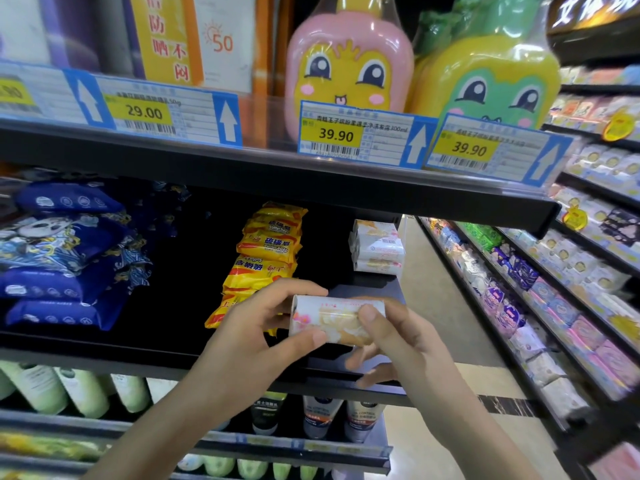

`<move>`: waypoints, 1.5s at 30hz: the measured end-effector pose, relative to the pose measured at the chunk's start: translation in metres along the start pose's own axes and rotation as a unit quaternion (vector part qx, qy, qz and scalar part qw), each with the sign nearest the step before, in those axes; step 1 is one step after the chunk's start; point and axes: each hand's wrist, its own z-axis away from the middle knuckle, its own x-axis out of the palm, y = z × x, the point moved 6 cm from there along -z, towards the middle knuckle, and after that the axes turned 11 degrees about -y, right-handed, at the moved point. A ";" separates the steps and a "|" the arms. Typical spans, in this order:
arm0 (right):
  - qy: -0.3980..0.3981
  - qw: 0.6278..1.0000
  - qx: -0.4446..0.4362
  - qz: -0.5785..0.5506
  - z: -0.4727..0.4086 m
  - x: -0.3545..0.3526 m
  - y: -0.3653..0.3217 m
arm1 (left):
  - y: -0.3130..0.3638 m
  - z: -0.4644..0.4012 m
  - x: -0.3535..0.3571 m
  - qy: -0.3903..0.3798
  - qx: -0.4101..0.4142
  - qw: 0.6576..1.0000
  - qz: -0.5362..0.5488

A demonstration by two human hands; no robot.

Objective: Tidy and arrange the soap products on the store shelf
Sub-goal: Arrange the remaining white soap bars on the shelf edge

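Here both hands, left hand (256, 327) and right hand (391, 337), grip a glossy rectangular wrapped soap bar (336, 318).

The soap bar (337, 318) wears a glossy wrapper, smooth, catching light. The yellow soaps (266, 251) sit in shiny crinkled plastic film. The blue packs (65, 271) look like soft plastic with a duller sheen. The shelf (242, 174) appears to be dark painted metal, matt. The pink bottle (349, 64) and green bottle (491, 71) are smooth glossy plastic. The price tags (360, 136) are paper behind clear plastic strips.
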 end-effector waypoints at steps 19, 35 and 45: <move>-0.030 0.848 -0.211 0.485 -0.013 0.020 -0.017 | -0.022 -0.015 0.000 0.045 -0.183 0.964 0.190; -0.080 0.915 0.012 0.395 -0.162 -0.038 0.030 | -0.026 -0.010 -0.015 0.049 -0.152 0.985 0.056; -0.103 0.902 0.028 0.419 -0.173 -0.039 0.044 | -0.030 -0.016 -0.002 0.032 -0.130 0.991 0.019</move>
